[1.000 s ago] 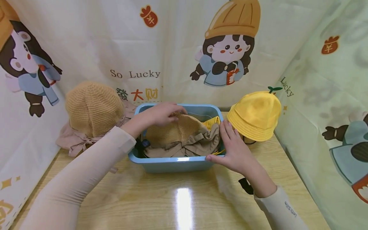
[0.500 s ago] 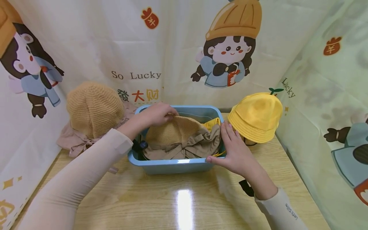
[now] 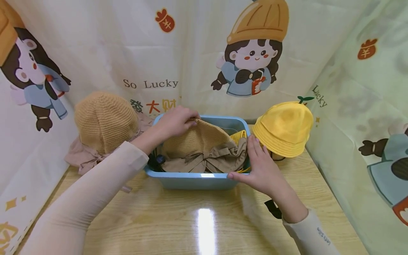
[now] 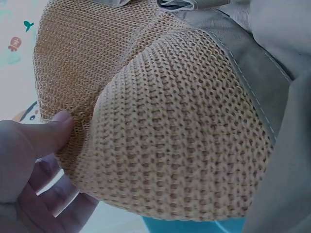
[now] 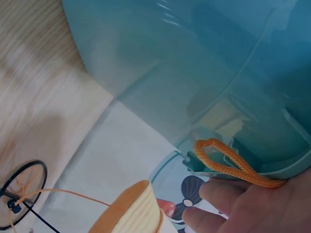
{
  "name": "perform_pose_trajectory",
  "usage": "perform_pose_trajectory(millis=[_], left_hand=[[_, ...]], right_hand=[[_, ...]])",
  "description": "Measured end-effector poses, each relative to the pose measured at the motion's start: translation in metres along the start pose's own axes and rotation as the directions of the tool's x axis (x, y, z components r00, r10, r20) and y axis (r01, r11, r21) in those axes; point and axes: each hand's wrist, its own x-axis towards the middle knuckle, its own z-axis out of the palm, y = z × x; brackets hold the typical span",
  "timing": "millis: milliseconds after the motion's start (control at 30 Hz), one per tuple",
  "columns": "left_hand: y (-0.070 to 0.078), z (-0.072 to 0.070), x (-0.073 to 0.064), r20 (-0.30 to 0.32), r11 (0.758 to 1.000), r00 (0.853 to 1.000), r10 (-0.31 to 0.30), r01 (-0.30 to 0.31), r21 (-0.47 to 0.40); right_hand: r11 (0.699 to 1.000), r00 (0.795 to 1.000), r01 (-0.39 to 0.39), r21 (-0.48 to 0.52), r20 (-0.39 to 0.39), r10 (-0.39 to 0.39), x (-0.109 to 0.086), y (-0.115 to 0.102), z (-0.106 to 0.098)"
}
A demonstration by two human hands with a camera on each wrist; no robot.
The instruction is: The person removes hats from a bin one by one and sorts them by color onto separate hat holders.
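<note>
Hat (image 3: pixel 200 141) sits in the tub (image 3: pixel 197 182), its upper edge pinched between thumb and fingers of the left hand (image 3: pixel 176 122). The right hand (image 3: pixel 262 170) just rests over the tub's right end, fingers nearly straight, thumb spread to the front rim, near the yellow hat (image 3: pixel 283 127).

You wear a close-fitting off-white fabric left sleeve (image 3: pixel 86 193) and a matching right sleeve (image 3: pixel 307 228) with small dark lettering (image 3: pixel 323 236), both ending well behind your bare fingers (image 3: pixel 253 146).
</note>
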Motion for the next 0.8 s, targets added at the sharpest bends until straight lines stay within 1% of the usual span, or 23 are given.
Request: perform_pose_trajectory(millis=[67, 167, 300, 433, 567, 667, 733, 800], left_hand=[[0.001, -0.003, -0.001, -0.023, 1.0, 1.0, 0.015, -0.015, 0.015], [0.001, -0.007, -0.004, -0.072, 0.998, 0.996, 0.06, -0.057, 0.039], [0.002, -0.014, -0.008, -0.147, 0.991, 0.981, 0.128, -0.121, 0.055], [0.003, -0.02, -0.014, -0.208, 0.985, 0.964, 0.166, -0.155, 0.07], [0.006, -0.027, -0.022, -0.262, 0.984, 0.949, 0.176, -0.163, 0.072], [0.006, -0.033, -0.027, -0.287, 0.985, 0.943, 0.169, -0.158, 0.061], [0.007, -0.037, -0.03, -0.304, 0.986, 0.938, 0.165, -0.156, 0.054], [0.008, -0.042, -0.033, -0.334, 0.987, 0.929, 0.159, -0.157, 0.033]], right_hand=[[1.0, 1.0, 0.013, 0.013, 0.0, -0.013, 0.001, 0.001, 0.0], [0.999, 1.0, 0.023, 0.029, 0.016, -0.024, 0.002, 0.003, 0.0], [0.999, 0.999, 0.025, 0.049, 0.033, -0.026, 0.001, 0.004, -0.002], [0.997, 0.999, 0.014, 0.073, 0.031, -0.016, 0.0, 0.004, -0.002], [0.997, 0.999, 0.016, 0.08, 0.03, -0.018, 0.0, 0.004, 0.0], [0.997, 0.999, 0.024, 0.078, 0.03, -0.026, 0.0, 0.003, 0.0], [0.996, 0.999, 0.034, 0.081, 0.019, -0.036, 0.0, 0.003, 0.0], [0.995, 0.999, 0.051, 0.086, 0.001, -0.051, 0.001, 0.003, 0.001]])
